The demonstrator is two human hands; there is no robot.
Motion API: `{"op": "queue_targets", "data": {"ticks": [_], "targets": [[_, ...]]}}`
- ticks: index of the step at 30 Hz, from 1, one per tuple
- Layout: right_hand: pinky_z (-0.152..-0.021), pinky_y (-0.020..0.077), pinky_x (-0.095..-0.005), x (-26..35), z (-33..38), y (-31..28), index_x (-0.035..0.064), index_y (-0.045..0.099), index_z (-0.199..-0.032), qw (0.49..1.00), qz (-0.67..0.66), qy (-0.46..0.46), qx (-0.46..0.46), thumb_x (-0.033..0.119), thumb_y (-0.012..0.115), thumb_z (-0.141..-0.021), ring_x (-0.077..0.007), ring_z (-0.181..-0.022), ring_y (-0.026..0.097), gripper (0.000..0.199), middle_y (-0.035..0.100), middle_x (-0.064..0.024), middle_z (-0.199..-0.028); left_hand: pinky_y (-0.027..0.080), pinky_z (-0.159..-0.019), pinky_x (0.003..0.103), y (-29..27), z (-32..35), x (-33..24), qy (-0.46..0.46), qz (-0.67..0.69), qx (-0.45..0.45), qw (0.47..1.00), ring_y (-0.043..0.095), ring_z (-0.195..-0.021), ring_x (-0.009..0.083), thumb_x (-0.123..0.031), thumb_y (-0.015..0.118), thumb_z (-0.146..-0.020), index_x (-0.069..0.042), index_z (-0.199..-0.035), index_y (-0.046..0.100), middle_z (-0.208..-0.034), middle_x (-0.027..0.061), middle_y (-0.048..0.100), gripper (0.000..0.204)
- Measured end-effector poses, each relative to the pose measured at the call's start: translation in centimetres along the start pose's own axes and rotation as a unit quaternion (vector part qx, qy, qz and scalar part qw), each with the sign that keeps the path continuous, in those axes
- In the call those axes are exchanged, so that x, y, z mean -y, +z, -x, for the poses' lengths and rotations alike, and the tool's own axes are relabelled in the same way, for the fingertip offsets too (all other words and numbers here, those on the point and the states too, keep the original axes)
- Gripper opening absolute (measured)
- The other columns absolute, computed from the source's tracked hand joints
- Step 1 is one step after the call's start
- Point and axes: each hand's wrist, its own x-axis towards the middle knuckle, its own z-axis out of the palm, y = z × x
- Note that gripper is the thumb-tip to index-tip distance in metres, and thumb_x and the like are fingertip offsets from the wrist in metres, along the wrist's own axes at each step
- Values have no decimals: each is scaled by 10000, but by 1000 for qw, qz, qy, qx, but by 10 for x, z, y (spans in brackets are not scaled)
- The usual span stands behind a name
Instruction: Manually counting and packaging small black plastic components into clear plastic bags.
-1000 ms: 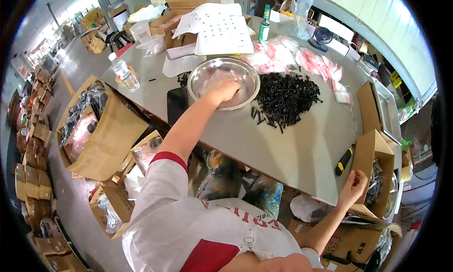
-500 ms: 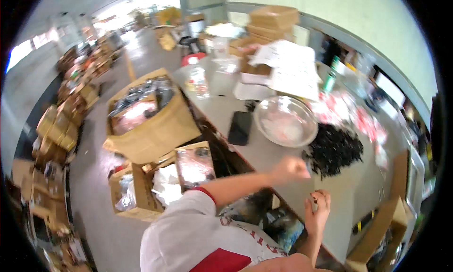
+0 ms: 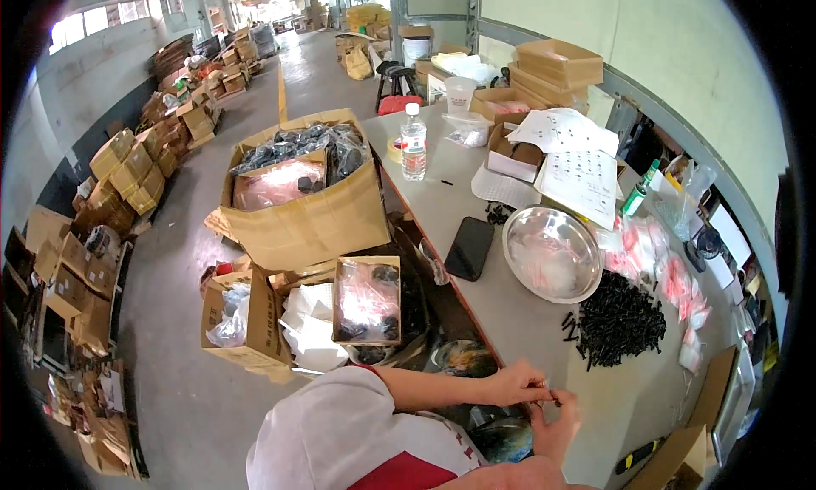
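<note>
Above the table's front edge, my left hand point(image 3: 517, 384) and my right hand point(image 3: 558, 426) meet at the fingertips. Both are closed in a pinch. A small dark piece point(image 3: 556, 397) shows between the right fingers and looks like one of the black screws, though most of it is covered. What the left fingertips grip is hidden. Beyond the hands lies a heap of black screws point(image 3: 625, 322), with a few loose ones at its left side. A shiny metal bowl point(image 3: 516, 256) holding clear, red-marked plastic bags stands beside the heap.
A black phone point(image 3: 470, 249) lies left of the bowl, and a water bottle point(image 3: 413, 143) stands farther back. Printed sheets point(image 3: 578, 180) cover a small box. More red-and-clear bags point(image 3: 642, 243) lie to the right. A cutter knife point(image 3: 639, 456) sits near the front right. Open cartons point(image 3: 306, 226) stand left of the table.
My left hand has come down from beside the screw heap to meet my right hand. The whole view has shifted, so the table sits farther right and lower.
</note>
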Motion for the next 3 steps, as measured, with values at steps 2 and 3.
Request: {"op": "queue_targets", "data": {"ticks": [2,3], "targets": [[-910,403,-395,-6,5,1,45,574,-989,991,-57,101,59,49,718,-722,-290,-1040,526,303,527,-171,-1123,423,-522,319,2,1,0,9,-3,7,1000,517,-542,159,-304,706,-832,4,-783,646,-627,124,613,318],[-935,391,-395,-9,7,1,51,574,-1005,988,-57,122,69,42,713,-721,-285,-1081,520,317,526,-178,-1163,429,-528,321,3,1,0,2,-4,15,1000,519,-540,168,-310,707,-832,3,-791,651,-635,122,621,321]]}}
